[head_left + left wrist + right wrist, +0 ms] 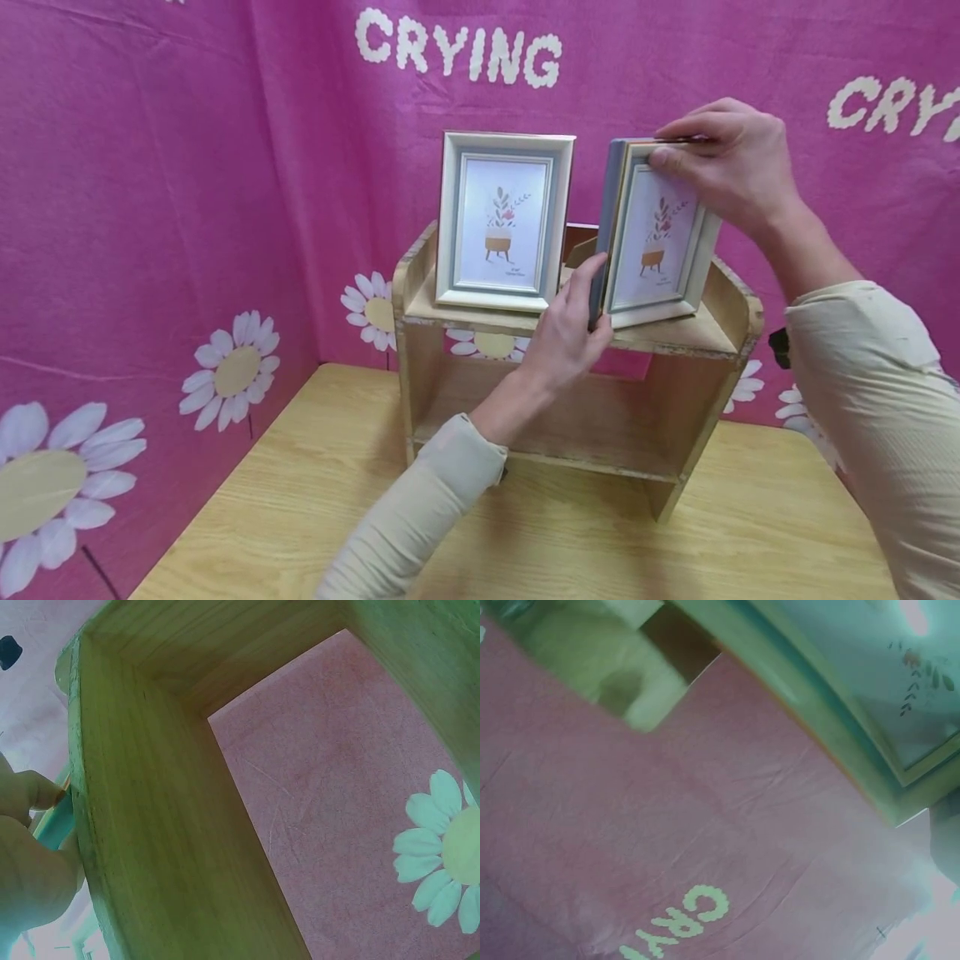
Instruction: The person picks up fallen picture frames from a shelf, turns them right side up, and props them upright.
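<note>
My right hand [731,167] pinches the top edge of a cream picture frame [697,304], thumb on the front and fingers behind. This frame is turned at an angle on the top shelf's right side; its corner fills the upper right of the right wrist view. Along its left side runs a slim blue-grey, book-like slab [611,200]. My left hand [566,333] grips the slab's lower part, thumb near the frame's bottom left corner. A matching picture frame [450,208] with a plant print stands upright to the left, untouched.
The small wooden shelf unit [540,400] has raised side panels and an open lower compartment. It stands on a wood-grain table [300,500]. Behind and to the left hangs a pink cloth [315,125] with daisies and white lettering.
</note>
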The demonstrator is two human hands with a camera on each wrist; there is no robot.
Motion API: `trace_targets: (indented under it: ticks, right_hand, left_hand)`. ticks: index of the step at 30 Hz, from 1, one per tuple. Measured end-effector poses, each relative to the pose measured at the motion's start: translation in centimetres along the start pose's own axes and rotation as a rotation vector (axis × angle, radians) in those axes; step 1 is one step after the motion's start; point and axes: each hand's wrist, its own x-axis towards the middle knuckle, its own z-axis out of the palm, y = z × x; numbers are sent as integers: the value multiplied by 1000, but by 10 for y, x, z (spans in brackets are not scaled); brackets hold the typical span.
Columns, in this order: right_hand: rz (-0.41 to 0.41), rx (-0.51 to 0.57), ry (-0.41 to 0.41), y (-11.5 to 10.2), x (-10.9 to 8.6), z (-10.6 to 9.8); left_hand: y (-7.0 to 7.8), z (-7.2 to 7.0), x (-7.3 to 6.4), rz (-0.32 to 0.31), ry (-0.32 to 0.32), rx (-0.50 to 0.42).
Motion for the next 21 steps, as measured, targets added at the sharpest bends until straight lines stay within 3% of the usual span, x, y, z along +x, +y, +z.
trace_targets:
  ticks: [12,21]
  right_hand:
    - [135,-26,79,21,-6,-16]
    - [213,66,178,31,-13,-20]
  left_hand:
    - [-4,-3,-1,-7,-32,-4]
    - [-7,-4,2,29,-31,34]
